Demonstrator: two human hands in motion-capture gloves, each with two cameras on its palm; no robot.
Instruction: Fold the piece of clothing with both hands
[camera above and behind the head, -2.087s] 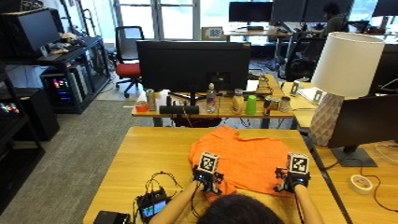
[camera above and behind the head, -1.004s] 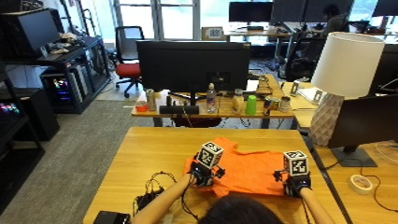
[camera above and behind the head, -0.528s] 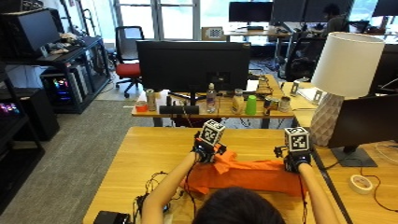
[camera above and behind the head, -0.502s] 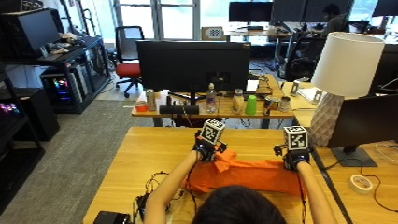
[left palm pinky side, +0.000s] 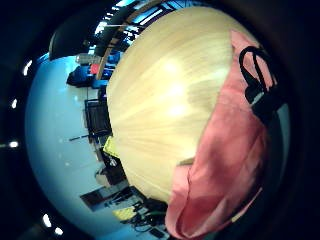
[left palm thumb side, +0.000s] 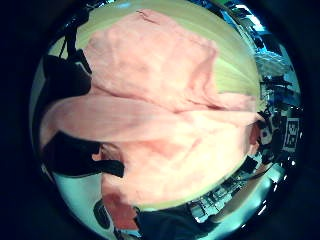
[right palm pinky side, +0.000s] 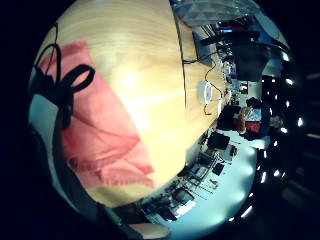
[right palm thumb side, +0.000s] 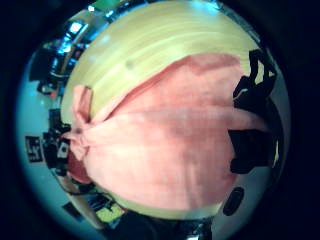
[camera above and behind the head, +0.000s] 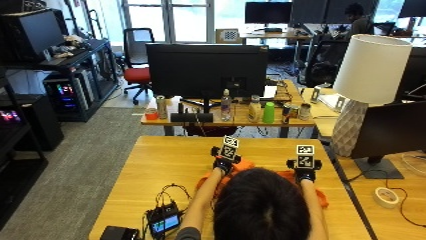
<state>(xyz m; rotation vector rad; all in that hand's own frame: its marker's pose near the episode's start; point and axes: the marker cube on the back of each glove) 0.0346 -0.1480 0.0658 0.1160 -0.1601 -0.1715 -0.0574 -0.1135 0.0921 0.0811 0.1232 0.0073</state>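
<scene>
Both hands, left hand (camera above and behind the head: 222, 165) and right hand (camera above and behind the head: 305, 175), pinched the orange garment (camera above and behind the head: 246, 165) on the counter (camera above and behind the head: 166, 165); the person's head (camera above and behind the head: 263, 205) hid most of it, a tape roll (camera above and behind the head: 385, 197) nearby.

Orange garment (camera above and behind the head: 319, 194), soft thin cloth, lying on the tabletop (camera above and behind the head: 166, 165) under and between both hands, mostly hidden behind the person's head. Folded over itself: 1 layer doubled across the lower one, creased and rumpled, edges uneven; a bit sticks out beside each hand.
</scene>
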